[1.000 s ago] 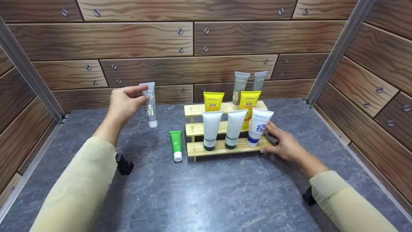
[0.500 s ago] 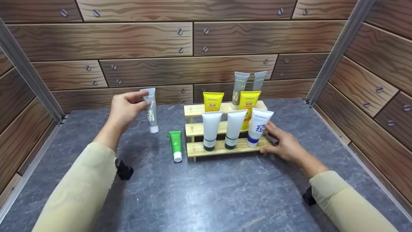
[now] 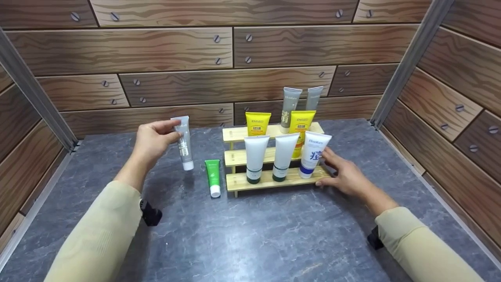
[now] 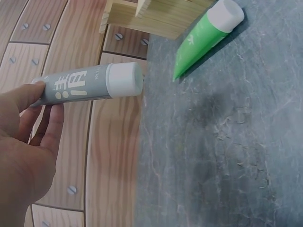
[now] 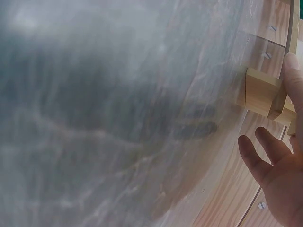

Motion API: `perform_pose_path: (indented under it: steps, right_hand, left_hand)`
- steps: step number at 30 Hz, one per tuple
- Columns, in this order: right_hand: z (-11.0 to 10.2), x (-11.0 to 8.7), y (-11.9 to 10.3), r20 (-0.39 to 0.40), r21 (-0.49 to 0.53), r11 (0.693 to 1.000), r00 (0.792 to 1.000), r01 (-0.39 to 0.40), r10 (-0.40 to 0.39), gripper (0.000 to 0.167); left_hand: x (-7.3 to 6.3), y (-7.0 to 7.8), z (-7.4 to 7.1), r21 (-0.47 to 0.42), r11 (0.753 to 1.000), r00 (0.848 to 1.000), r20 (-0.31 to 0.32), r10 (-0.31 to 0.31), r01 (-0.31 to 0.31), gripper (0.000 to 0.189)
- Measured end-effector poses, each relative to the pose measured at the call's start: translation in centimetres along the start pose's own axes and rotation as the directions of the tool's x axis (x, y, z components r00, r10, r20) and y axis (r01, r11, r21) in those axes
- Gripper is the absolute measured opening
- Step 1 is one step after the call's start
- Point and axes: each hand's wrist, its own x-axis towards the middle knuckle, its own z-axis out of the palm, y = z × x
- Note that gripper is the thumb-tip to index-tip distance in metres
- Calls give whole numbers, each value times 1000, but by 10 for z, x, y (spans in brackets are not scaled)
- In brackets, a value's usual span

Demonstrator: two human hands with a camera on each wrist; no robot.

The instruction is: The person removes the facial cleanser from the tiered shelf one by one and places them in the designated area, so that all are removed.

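Observation:
My left hand point(image 3: 150, 143) pinches the crimped top end of a grey squeeze tube point(image 3: 184, 147) between thumb and fingers. The tube hangs cap down above the table; in the left wrist view its white cap point(image 4: 124, 79) points away from the palm. A green squeeze tube point(image 3: 213, 176) with a white cap lies on the table to its right. My right hand point(image 3: 346, 174) grips the right end of a three-tier wooden display rack point(image 3: 270, 183), thumb on the lowest shelf's front edge, fingers beside a white tube with a blue band point(image 3: 313, 154). Two fingers point(image 5: 253, 158) extend free below the shelf.
Two white tubes with dark green caps point(image 3: 256, 158) stand on the lowest shelf. Behind them are yellow tubes point(image 3: 258, 123) on the middle shelf and grey tubes point(image 3: 290, 109) at the top. Wood-patterned walls point(image 3: 176, 49) enclose the grey marbled table point(image 3: 242, 235).
My left hand has moved down with the grey tube, bringing its cap lower, near the level of the green tube's top. The right hand stays at the rack.

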Motion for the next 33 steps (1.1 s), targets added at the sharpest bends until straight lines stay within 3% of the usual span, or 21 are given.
perform_pose_path:
  steps: [10, 19, 29, 33]
  right_hand:
    - [-3, 1, -3, 27, 3, 998, 998, -61, 61, 108]
    - [-2, 0, -2, 30, 10, 998, 998, -63, 62, 109]
    - [0, 0, 0, 8, 34, 999, 1000, -8, 8, 107]
    - [0, 1, 0, 15, 29, 999, 1000, -22, 21, 108]
  left_hand:
    - [-3, -8, -2, 30, 999, 1000, 17, -24, 23, 41]
    - [-6, -19, 0, 32, 998, 998, 22, -55, 55, 42]
    - [-11, -31, -1, 63, 992, 991, 77, -110, 105, 44]
    - [-12, -36, 1, 66, 990, 987, 94, -127, 121, 45]
